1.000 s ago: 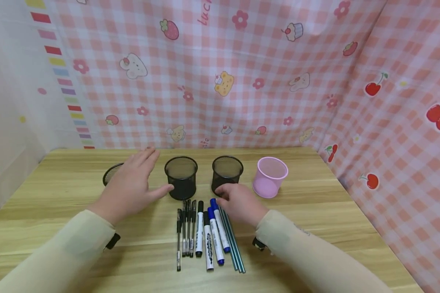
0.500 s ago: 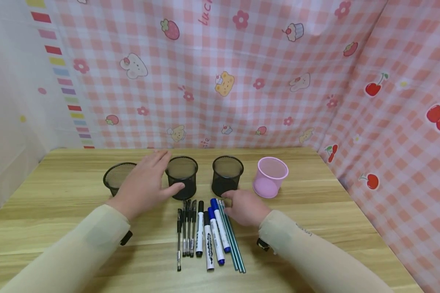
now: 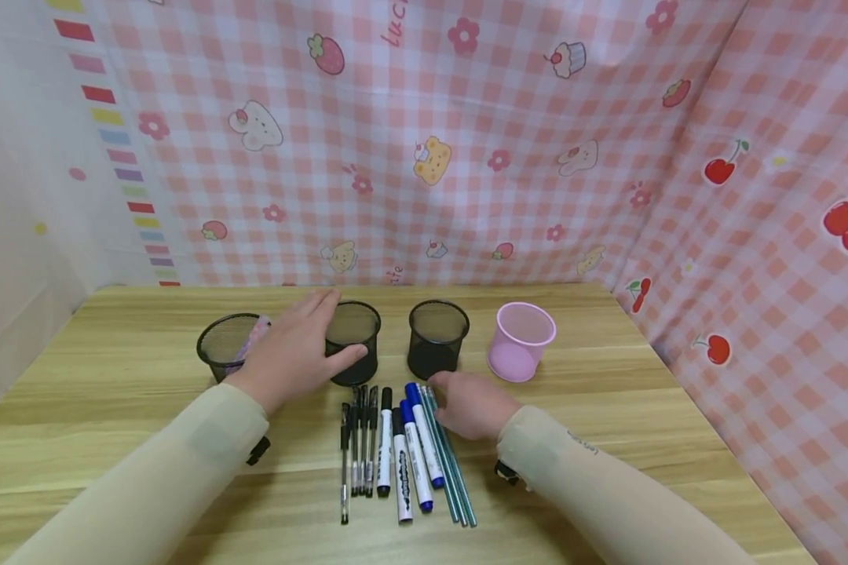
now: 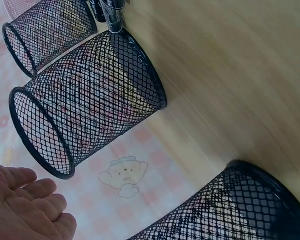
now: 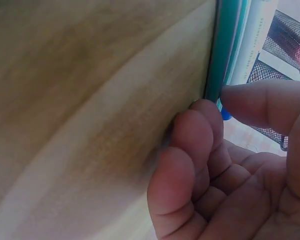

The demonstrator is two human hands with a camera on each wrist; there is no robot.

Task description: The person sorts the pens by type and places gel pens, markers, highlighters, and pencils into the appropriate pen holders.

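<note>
My right hand (image 3: 477,404) pinches the upper end of a green pencil (image 5: 221,55) between thumb and index finger, its other fingers curled near the tabletop. The green pencils (image 3: 452,475) lie at the right of a row of writing tools. Beside them are blue-capped markers (image 3: 414,455), then black-capped markers (image 3: 385,447) and several black-capped pens (image 3: 363,447). My left hand (image 3: 293,353) is held open with nothing in it, overlapping the left side of a black mesh pen cup (image 3: 356,353) in the head view. In the left wrist view, its fingers are near that cup's rim (image 4: 40,135).
Another black mesh cup (image 3: 438,337) and a pink cup (image 3: 519,345) stand to the right, behind the pencils. At far left stands a wider black mesh cup (image 3: 219,341), partly behind my left hand. Patterned cloth (image 3: 396,157) hangs along the table's back and sides.
My left hand has moved right, from the far-left cup to the second cup. The right hand has shifted slightly right and down to the pencil ends; one pencil's lower end has moved slightly right.
</note>
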